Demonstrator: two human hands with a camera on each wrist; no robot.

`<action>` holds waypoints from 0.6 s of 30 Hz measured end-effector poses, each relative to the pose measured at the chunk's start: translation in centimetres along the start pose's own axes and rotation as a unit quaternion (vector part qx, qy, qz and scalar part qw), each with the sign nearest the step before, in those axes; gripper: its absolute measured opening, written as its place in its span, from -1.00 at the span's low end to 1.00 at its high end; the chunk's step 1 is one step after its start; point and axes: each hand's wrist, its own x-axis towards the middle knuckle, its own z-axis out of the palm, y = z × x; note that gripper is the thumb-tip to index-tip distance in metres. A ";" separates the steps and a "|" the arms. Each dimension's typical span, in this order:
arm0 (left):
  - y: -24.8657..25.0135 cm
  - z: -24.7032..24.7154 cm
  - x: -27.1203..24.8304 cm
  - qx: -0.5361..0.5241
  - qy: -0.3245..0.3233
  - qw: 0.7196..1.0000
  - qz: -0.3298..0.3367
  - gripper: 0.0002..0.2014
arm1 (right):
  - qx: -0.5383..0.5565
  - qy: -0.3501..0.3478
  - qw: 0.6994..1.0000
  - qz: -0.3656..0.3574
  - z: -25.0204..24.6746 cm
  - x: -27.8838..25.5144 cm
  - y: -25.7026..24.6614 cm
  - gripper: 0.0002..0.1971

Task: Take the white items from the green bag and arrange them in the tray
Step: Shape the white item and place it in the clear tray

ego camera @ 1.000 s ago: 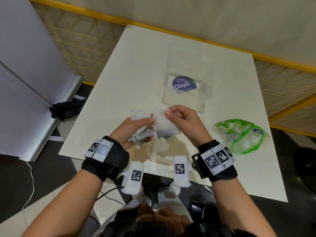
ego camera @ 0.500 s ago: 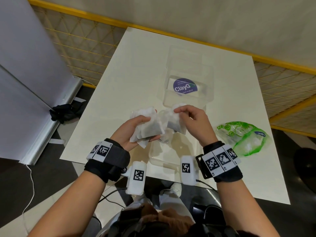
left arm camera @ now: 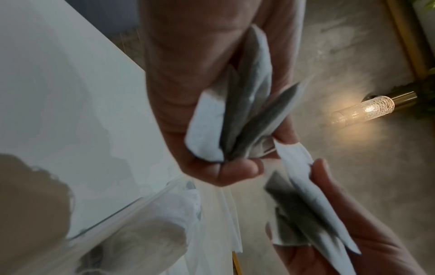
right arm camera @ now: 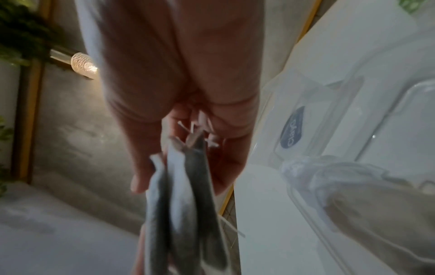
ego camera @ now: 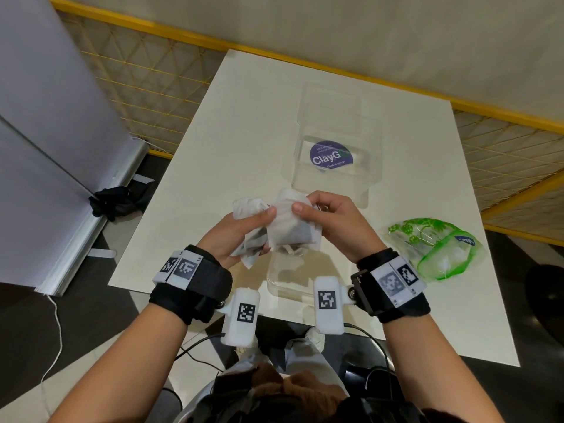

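Observation:
Both hands meet above the table's near edge, each holding a bunch of white tea bags with dark filling. My left hand (ego camera: 265, 232) grips a fanned bunch (ego camera: 247, 209), seen edge-on in the left wrist view (left arm camera: 247, 111). My right hand (ego camera: 308, 210) pinches its tea bags (ego camera: 294, 232) by the tops, and they hang down in the right wrist view (right arm camera: 183, 204). The two bunches touch. Just below the hands sits the clear plastic tray (ego camera: 285, 285). The green-printed bag (ego camera: 436, 248) lies flat at the right of the table.
A clear plastic box (ego camera: 335, 132) stands behind the hands, with a purple round sticker (ego camera: 331, 157) showing through it. The white table's (ego camera: 244, 117) near edge runs just under my wrists. A yellow mesh rail borders the table at the back and right.
Half a second ago the hands were apart, each with its own bunch. They have since come back together, so the two bunches touch again as they did a second ago.

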 end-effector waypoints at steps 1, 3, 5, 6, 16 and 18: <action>-0.1 0.1 0.1 0.002 -0.001 1.000 0.001 -0.69 | 0.015 -0.010 1.000 0.007 0.0 0.0 -0.1 -0.92; 0.0 0.5 0.0 0.020 -0.002 1.000 0.010 -0.70 | 0.021 -0.024 0.999 0.011 0.1 0.1 0.0 -0.96; 0.0 0.6 0.0 -0.004 -0.003 1.000 0.009 -0.61 | 0.021 -0.019 1.000 0.010 0.0 0.3 0.2 -0.91; 0.1 0.5 0.1 -0.045 -0.001 0.999 -0.007 -0.64 | 0.032 -0.008 0.999 0.013 -0.2 0.3 0.2 -0.88; 0.4 -0.4 0.4 -0.119 -0.018 0.991 -0.054 -0.84 | -0.174 0.104 0.978 -0.050 -2.5 0.8 1.4 -0.63; 0.3 -0.1 0.4 -0.076 -0.033 0.996 -0.039 -0.80 | -0.179 0.101 0.978 -0.030 -2.1 0.8 1.5 -0.66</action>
